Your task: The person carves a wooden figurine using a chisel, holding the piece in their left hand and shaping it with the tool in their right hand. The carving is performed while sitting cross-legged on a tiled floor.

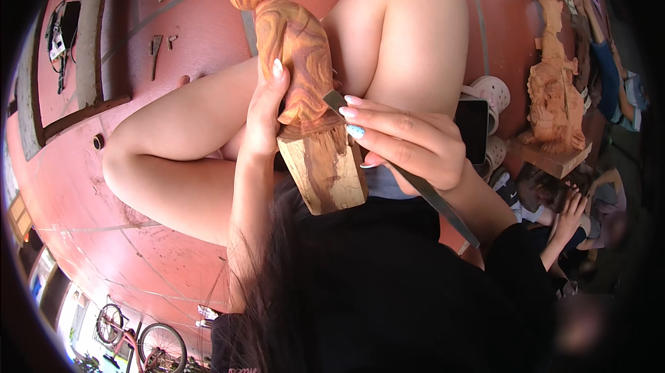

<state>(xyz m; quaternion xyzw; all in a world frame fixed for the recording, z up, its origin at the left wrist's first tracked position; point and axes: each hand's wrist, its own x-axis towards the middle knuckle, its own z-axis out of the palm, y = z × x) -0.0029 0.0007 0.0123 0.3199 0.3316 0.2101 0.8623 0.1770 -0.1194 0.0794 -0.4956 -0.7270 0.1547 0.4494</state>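
A carved wooden figure point(299, 54) with swirling reddish-brown grain leans between my bent legs, on a pale, rough block base point(324, 172). My left hand point(267, 106) is closed around the figure's lower left side, thumb on its front. In my right hand point(409, 139) is a flat steel carving blade point(435, 201), pinched between fingers and thumb. Its angled tip is at the figure's lower right edge, just above the base; whether it touches the wood I cannot tell. The blade's other end extends past my right wrist.
Small tools point(156, 54) and a dark ring point(98, 141) lie on the red tiled floor. A wooden frame point(90, 40) stands at left. On the right are a phone-like dark slab point(472, 130), pale clogs point(490, 96), another carved statue point(554, 89) and other people. A bicycle point(138, 342) stands lower left.
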